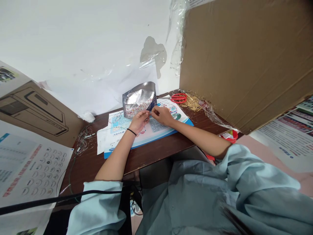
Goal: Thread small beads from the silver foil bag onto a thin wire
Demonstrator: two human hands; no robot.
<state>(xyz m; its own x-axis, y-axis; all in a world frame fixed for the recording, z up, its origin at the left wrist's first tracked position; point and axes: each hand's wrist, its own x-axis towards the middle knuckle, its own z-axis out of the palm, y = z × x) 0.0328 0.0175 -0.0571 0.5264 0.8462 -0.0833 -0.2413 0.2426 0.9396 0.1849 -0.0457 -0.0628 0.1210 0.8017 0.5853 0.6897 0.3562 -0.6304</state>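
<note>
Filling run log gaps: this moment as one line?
left hand, right hand: fingertips nearly meeting | any held item: too small to tell | silver-lined pouch: open, small bits inside | scissors: right of pouch

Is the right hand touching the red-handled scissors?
Apart: the head view shows part of the printed sheet between the right hand and the red-handled scissors.

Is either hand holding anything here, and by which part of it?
It cannot be told: the left hand and right hand have their fingertips close together beside the silver-lined bag, but anything pinched is too small to make out.
</note>
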